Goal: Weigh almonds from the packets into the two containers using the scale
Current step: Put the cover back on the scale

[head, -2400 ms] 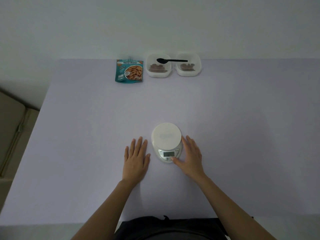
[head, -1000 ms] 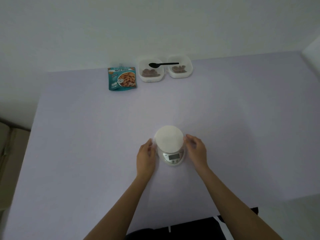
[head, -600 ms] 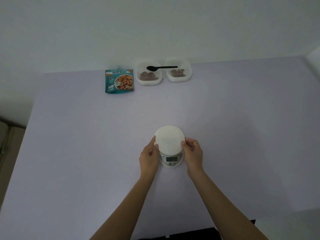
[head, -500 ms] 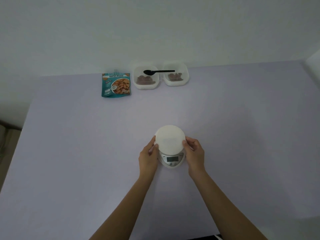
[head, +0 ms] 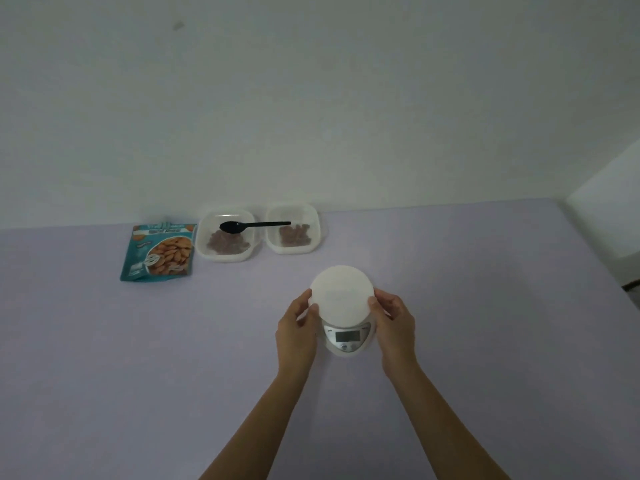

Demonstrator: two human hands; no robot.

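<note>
As it sits mid bench (head: 485, 306), scale (head: 343, 303) is gripped at platform rim by L hand (head: 296, 332) and R hand (head: 394, 323), fingers (head: 388, 303) curled round it, prob. to reposition. Behind: 2 containers (head: 207, 237) w/ almonds (head: 227, 242), spoon (head: 254, 225) across, packet (head: 159, 252) left.

Your tabletop (head: 485, 341) is plain pale lilac and runs back to a white wall. Four things sit directly on it. The scale (head: 343, 299) is near the middle: white, round platform, display facing you. Along the far edge by the wall there's a row: a teal almond packet (head: 159, 252) lying flat on your left, the left container (head: 227, 257) just beside it, then the right container (head: 294, 250) close alongside. The scale is apart from that row.
</note>
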